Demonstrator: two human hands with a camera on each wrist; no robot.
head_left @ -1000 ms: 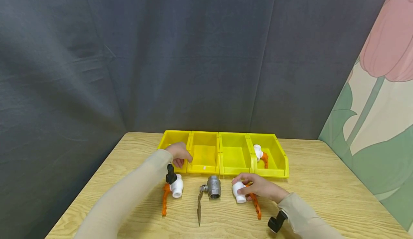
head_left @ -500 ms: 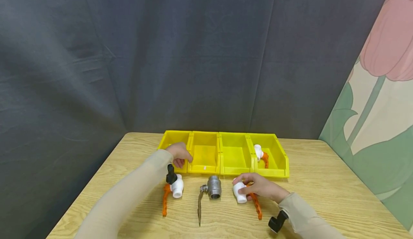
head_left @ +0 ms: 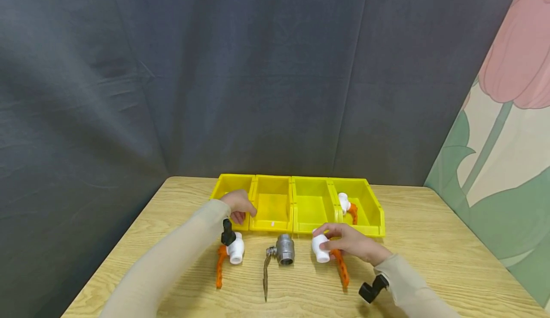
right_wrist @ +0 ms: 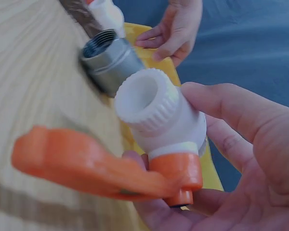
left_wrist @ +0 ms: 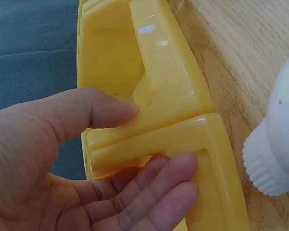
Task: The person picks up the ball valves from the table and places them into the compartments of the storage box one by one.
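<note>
My right hand (head_left: 350,244) grips a white plastic ball valve (head_left: 321,249) by its body, thumb on one side and fingers on the other. Its orange lever (right_wrist: 86,163) points away from the palm, and the ribbed open end shows in the right wrist view. My left hand (head_left: 238,205) rests at the divider between the two leftmost yellow bins (left_wrist: 178,72), thumb on one side, loosely bent fingers on the other. Just in front of it lies a second white ball valve (head_left: 235,251) with an orange lever. A metal ball valve (head_left: 285,249) lies between the hands.
Four joined yellow bins stand in a row at the back; the rightmost bin (head_left: 375,220) contains another white valve (head_left: 343,202) with an orange lever. A dark curtain (head_left: 258,79) hangs behind the wooden table (head_left: 412,222).
The right hand has raised the white ball valve slightly and moved it a little toward the bins. The left hand has stayed in place.
</note>
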